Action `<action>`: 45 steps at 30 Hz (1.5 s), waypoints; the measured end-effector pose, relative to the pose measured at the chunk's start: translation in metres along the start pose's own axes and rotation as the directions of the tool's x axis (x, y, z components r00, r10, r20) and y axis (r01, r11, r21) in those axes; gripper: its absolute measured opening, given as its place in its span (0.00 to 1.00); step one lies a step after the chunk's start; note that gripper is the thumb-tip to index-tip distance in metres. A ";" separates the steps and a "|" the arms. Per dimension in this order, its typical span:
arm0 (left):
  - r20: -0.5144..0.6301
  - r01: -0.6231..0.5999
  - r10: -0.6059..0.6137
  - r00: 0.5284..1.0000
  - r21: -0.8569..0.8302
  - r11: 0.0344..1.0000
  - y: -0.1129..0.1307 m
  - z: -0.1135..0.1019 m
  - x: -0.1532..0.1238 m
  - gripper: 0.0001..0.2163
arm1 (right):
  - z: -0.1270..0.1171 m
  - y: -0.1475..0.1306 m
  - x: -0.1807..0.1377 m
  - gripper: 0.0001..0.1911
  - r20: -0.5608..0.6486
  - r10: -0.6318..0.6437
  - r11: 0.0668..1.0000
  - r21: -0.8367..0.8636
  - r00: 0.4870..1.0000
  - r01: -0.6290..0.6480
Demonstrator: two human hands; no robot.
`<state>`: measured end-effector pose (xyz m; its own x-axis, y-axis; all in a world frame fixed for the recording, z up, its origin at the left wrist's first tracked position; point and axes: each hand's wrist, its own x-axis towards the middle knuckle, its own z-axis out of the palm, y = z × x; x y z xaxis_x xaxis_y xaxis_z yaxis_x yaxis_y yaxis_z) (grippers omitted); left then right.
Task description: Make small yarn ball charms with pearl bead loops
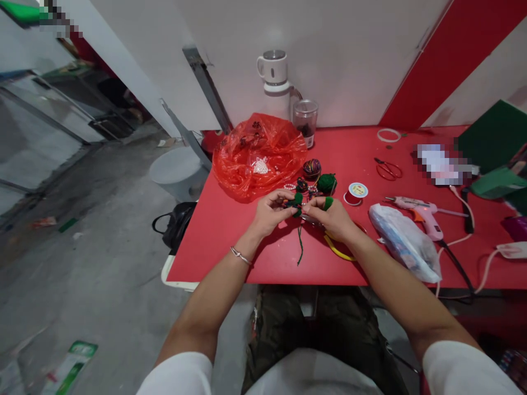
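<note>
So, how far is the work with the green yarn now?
Probably around midway. Done: a small green piece is already formed. In hand: the left hand and right hand pinch it together above the red table, and a green strand hangs loose from it. Left: the loose strand is not yet tidied; the green yarn ball, glue gun and scissors lie untouched nearby.

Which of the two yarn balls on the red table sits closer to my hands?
The solid green ball, just beyond the right hand. The other ball is multicoloured and lies farther back, toward the red plastic bag.
</note>
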<state>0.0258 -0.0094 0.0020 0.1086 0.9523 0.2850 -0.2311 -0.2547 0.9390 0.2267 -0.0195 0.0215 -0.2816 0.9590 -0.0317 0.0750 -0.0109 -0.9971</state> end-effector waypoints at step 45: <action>-0.020 0.232 -0.235 0.972 -0.106 0.967 0.002 0.004 -0.002 0.11 | 0.000 -0.008 -0.002 0.20 -0.067 -0.165 0.969 -0.197 0.984 0.150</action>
<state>0.0286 -0.0127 0.0037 0.1402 0.9887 0.0523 -0.3004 -0.0078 0.9538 0.2266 -0.0217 0.0298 -0.2258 0.9643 0.1384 0.2186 0.1886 -0.9574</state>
